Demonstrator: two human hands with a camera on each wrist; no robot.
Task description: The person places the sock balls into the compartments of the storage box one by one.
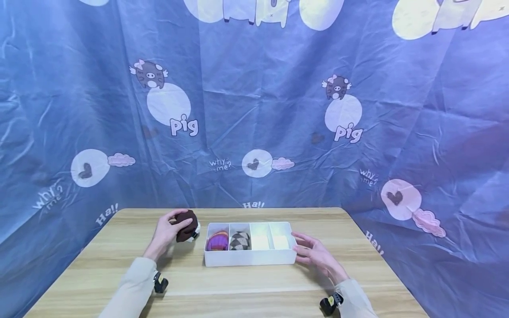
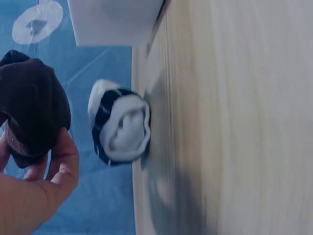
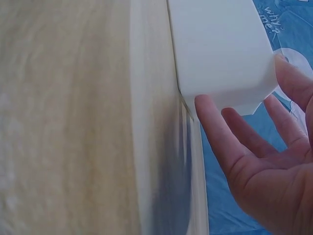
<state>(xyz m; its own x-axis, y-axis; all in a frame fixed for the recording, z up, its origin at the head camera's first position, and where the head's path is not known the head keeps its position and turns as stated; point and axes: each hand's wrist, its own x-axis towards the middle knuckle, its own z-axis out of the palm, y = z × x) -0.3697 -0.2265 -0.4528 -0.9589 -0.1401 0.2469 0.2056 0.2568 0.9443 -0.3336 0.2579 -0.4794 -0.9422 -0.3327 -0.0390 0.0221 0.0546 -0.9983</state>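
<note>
My left hand (image 1: 165, 234) grips a dark brown balled sock (image 2: 36, 105) between thumb and fingers, raised left of the white divided box (image 1: 250, 258). Partly hidden behind it in the head view, a black-and-white rolled sock (image 2: 122, 127) rests on the table. At the other end of the box, my right hand (image 1: 316, 255) has its fingers extended, fingertips against the end wall. Inside the leftmost compartment lies a purple, red and orange striped sock (image 1: 218, 241). A grey diamond-patterned sock (image 1: 240, 241) fills the compartment beside it; the two right-hand compartments hold nothing visible.
The box stands on a wood-grain table (image 1: 238, 287), toward its back half. Behind and around the table hangs a blue printed cloth (image 1: 254, 106). A small black device is strapped to each wrist.
</note>
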